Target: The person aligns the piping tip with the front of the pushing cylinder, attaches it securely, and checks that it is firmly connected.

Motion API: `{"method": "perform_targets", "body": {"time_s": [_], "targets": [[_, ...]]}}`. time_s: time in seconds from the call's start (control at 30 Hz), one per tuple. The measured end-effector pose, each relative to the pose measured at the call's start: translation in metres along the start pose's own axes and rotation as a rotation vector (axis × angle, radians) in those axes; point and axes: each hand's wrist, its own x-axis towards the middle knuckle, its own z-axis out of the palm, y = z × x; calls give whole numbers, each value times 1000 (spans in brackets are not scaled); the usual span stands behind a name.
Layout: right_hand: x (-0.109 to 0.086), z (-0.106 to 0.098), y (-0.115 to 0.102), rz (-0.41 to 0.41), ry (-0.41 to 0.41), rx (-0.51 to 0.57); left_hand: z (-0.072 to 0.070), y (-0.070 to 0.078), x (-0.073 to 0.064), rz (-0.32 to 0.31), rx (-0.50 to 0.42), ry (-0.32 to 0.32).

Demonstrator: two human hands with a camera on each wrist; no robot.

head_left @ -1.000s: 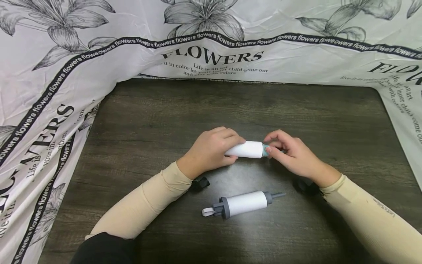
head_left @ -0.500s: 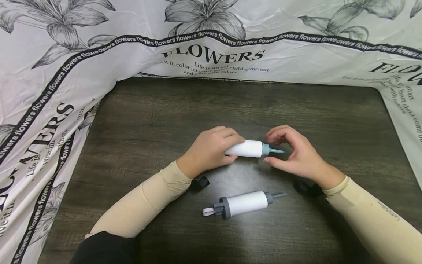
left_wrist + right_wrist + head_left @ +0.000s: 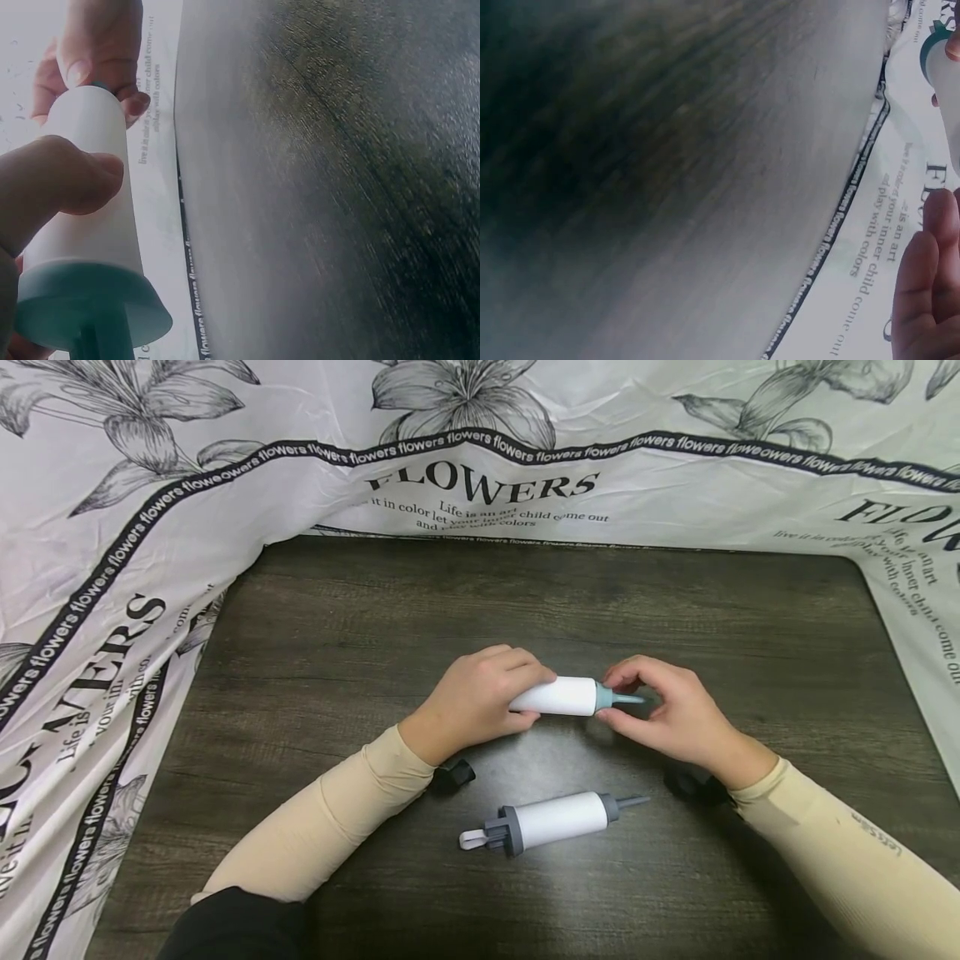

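My left hand (image 3: pixel 483 697) grips the white barrel of a syringe (image 3: pixel 562 696) with a teal nozzle (image 3: pixel 604 697), held sideways over the table. The nozzle's thin tip points right. At its wide collar, my right hand (image 3: pixel 671 706) pinches with thumb and forefinger from either side, the tip passing between them. In the left wrist view, the left thumb (image 3: pixel 86 184) lies across the barrel, above a teal flange (image 3: pixel 90 300) with part of the plunger below it. The right wrist view catches the barrel (image 3: pixel 949 97) at its edge, with the right fingers (image 3: pixel 919 277) below.
A second syringe (image 3: pixel 562 820), with a white barrel and dark grey ends, lies on the dark wood-grain table (image 3: pixel 525 602) nearer the body. White flower-printed cloth (image 3: pixel 480 502) hangs around the table's back and sides.
My right fingers spread off the teal nozzle, baring its thin tip, then closed in again at its collar. The left hand kept its grip on the barrel; the grey syringe stayed put.
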Motion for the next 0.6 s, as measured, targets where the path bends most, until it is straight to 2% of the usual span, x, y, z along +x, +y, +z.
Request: {"method": "perform_targets", "body": {"time_s": [0.23,0.6], "targets": [[0,-3,-4,101,-29,16,1,0,1,17,8,15],[5,-5,-5,258,-105,152,2,4,2,20,80,49]]}}
